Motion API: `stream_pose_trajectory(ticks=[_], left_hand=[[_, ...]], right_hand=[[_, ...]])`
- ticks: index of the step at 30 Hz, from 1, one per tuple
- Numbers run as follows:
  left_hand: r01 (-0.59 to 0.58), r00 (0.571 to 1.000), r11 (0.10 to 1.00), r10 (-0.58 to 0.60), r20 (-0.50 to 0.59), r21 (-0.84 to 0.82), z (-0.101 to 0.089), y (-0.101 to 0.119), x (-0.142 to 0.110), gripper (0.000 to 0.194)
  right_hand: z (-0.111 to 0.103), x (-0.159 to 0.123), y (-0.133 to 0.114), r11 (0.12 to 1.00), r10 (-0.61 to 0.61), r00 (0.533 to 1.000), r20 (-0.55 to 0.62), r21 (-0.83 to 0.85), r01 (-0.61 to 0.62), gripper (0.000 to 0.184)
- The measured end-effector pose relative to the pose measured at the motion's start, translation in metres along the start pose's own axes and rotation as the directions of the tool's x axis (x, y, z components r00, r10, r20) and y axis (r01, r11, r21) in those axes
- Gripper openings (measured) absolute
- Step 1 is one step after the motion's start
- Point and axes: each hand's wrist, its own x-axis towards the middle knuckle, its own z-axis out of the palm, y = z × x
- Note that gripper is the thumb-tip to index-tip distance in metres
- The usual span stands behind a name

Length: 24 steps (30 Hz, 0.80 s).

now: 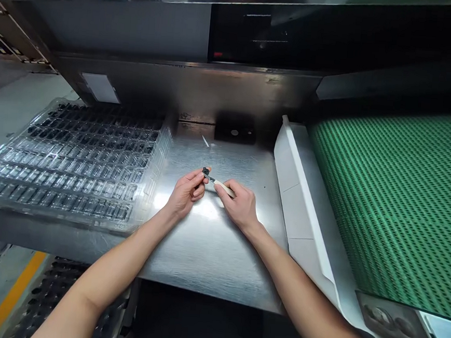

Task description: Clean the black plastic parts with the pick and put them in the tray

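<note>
My left hand (187, 191) pinches a small black part (205, 171) between thumb and fingers, above the metal table (207, 251). In my right hand (239, 201) is a craft knife with a pale handle (224, 188). Its thin metal blade points left and meets or nearly meets the black part; I cannot tell whether it touches. To the left of my left hand stands a clear plastic tray (139, 193). Small black parts (107, 126) fill its far rows, and its nearer rows look bare.
A white guard (301, 196) separates the table from a green conveyor belt (398, 203) on the right. A dark block (235, 133) and a thin pale sliver (205, 141) lie at the back. Another tray with black parts (49, 296) sits below on the left.
</note>
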Motion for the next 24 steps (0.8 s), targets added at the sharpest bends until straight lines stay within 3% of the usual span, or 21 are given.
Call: stream_pose_trajectory(ticks=[14, 20, 24], left_hand=[[0.004, 1.000, 1.000, -0.004, 0.004, 0.002, 0.0000, 0.0013, -0.0002, 0.042], [-0.003, 0.999, 1.000, 0.003, -0.036, -0.006, -0.0005, 0.0022, 0.0012, 0.042], [0.007, 1.000, 1.000, -0.007, -0.014, 0.009, -0.0001, 0.0014, 0.0015, 0.035]], right_hand=[[-0.0003, 0.0015, 0.0019, 1.000, 0.001, 0.999, -0.033, -0.020, -0.002, 0.054], [-0.0043, 0.0049, 0.0014, 0.993, 0.109, 0.991, -0.071, 0.041, -0.107, 0.051], [-0.0038, 0.0043, -0.0007, 0.995, 0.071, 0.996, -0.045, 0.067, -0.068, 0.048]])
